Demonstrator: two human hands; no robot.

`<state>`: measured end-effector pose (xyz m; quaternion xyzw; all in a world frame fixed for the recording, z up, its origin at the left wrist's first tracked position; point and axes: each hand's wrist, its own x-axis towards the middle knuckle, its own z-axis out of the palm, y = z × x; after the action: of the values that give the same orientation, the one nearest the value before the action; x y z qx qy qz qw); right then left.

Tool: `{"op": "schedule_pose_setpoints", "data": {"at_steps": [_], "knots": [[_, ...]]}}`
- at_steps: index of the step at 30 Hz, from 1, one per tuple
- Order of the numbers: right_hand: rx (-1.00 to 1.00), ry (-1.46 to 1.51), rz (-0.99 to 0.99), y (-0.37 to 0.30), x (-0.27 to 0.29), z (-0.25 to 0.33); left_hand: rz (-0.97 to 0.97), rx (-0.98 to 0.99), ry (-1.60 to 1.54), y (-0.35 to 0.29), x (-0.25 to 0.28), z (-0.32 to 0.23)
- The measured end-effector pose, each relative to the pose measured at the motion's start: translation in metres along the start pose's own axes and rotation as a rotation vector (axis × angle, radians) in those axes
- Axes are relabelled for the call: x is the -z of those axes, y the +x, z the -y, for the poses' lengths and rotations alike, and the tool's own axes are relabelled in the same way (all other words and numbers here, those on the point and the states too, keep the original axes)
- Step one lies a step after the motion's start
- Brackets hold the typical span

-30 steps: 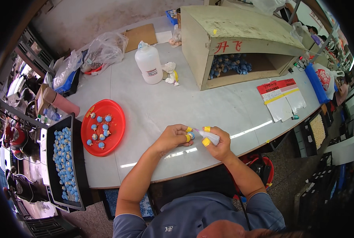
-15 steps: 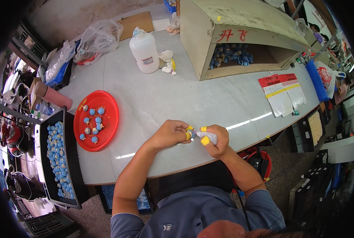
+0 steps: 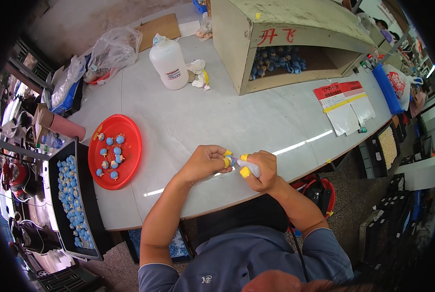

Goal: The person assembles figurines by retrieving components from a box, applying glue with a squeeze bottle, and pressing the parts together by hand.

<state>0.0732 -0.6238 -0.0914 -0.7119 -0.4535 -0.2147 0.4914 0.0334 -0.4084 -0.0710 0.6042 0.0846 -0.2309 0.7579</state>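
Note:
Over the front of the grey table, my left hand (image 3: pixel 205 163) pinches a small blue piece (image 3: pixel 231 160) between thumb and finger; the fingers cover much of it. My right hand (image 3: pixel 262 170) is wrapped round a small whitish squeeze bottle (image 3: pixel 249 167), its narrow tip pointing left at the blue piece. Whether the tip touches it I cannot tell. Yellow tape covers fingertips on both hands. To the left, a red round tray (image 3: pixel 133 165) carries several small blue balls (image 3: pixel 117 150) with pale parts.
A black crate (image 3: pixel 92 219) of similar blue pieces stands left of the table. Behind are a large white bottle (image 3: pixel 168 63), crumpled tissue (image 3: pixel 198 80) and a metal box (image 3: pixel 295 39) with blue pieces inside. Printed sheets (image 3: pixel 344 107) lie at right.
The view has shifted slightly, so the table things sit a little differently in it. Both hands keep their holds, with the bottle tip still at the blue piece.

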Motion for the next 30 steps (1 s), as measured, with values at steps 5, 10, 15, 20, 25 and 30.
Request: {"op": "schedule_pose_setpoints", "data": {"at_steps": [5,10,15,20,25,30], "knots": [[0.084,-0.069,-0.032,0.0002,-0.0033,0.0019,-0.04,0.006,-0.017,-0.0007,-0.0023,-0.0019],[0.1,-0.127,0.006,0.0011,-0.0011,0.0061,-0.07,-0.004,-0.012,-0.0001,-0.003,-0.002],[0.107,-0.141,0.035,-0.0025,-0.0033,0.0041,-0.088,-0.004,-0.034,0.0009,-0.0034,-0.0011],[0.103,-0.126,0.035,-0.0018,-0.0024,0.0054,-0.106,-0.026,-0.073,0.0004,-0.0073,-0.0029],[0.102,-0.118,-0.031,0.0008,-0.0026,0.0062,-0.086,-0.007,-0.045,-0.0011,-0.0066,-0.0033],[0.093,-0.131,-0.025,0.0017,-0.0027,0.0059,-0.077,-0.006,-0.034,0.0003,-0.0067,-0.0015]]}}
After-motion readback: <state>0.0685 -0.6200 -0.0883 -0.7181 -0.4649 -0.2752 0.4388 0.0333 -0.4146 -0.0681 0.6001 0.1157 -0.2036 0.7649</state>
